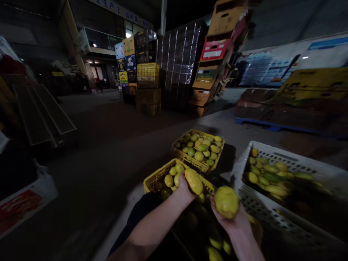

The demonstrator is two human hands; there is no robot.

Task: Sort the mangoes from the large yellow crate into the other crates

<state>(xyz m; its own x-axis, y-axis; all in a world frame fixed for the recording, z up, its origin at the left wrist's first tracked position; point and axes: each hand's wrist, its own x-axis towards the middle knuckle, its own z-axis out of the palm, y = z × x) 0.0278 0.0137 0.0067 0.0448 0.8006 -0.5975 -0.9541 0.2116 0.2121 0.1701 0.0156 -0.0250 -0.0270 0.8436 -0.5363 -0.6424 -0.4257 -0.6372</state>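
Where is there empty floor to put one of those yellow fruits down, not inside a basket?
Bare dark floor lies left of the two yellow plastic baskets. More shows behind the white plastic crate, before the blue pallet. Between baskets and crate it is tight. The left hand and right hand each hold a yellow fruit.

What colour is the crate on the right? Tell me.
White crate, clearest in the head view.

Pretty dark warehouse yard, bare concrete floor (108, 152). Tall stacks of cardboard boxes (217, 54) and yellow crates (148, 87) in the middle, a lit shopfront (100, 47) behind, 1 blue pallet (272, 125) over right.
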